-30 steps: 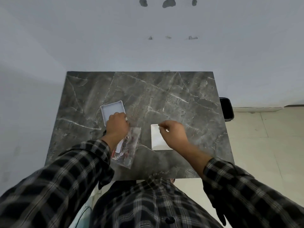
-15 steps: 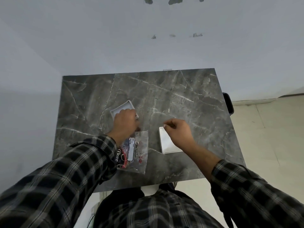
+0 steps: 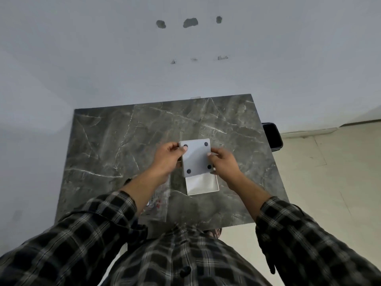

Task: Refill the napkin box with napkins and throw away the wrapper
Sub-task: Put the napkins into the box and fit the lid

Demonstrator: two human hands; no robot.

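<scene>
Both hands hold a light grey square box part (image 3: 196, 158) above the table, its underside with black rubber feet facing up. My left hand (image 3: 168, 159) grips its left edge and my right hand (image 3: 223, 163) its right edge. Directly below it a white open tray-like box part (image 3: 203, 185) lies on the marble table (image 3: 115, 145). A clear plastic wrapper (image 3: 159, 200) with red and white print lies flat near the front edge, partly hidden under my left forearm. I cannot tell whether napkins are inside the held part.
A black bin (image 3: 272, 137) stands on the floor just past the table's right edge. A white wall rises behind the table. Beige floor tiles (image 3: 329, 182) stretch to the right.
My left hand lifted the grey box part from the left of the table and carried it right, flipped feet-up, over the white part. My right hand left the white part and took its right edge.
</scene>
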